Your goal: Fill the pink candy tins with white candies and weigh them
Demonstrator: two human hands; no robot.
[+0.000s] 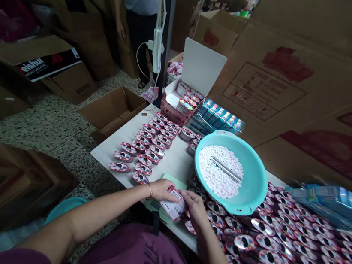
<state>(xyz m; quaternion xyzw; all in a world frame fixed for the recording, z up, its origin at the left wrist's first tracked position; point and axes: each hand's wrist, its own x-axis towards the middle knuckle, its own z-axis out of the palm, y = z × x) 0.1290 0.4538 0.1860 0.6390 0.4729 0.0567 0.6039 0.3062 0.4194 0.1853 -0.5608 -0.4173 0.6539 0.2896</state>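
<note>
A small red-and-white printed packet (173, 208) is tilted in front of me, low over the table's near edge. My left hand (162, 190) is closed on its upper left side, thumb across the printed face. My right hand (195, 204) pinches the packet's upper right edge. Beneath the hands lies a pale green sheet or pad (171, 180). Just beyond the right hand stands a turquoise basin (256, 177) of small white pieces (217, 185), with a metal tube (226, 170) resting on them. Oval-topped printed boxes with dark holes (143, 159) stand in rows on the left.
Many more oval-topped boxes (271, 257) crowd the table's right side. At the back are an open-lidded display box (178, 110) and blue packs in clear wrap (218, 118). Tall cardboard (298, 87) walls the right; an open carton (113, 113) sits on the floor; a person (138, 1) stands beyond.
</note>
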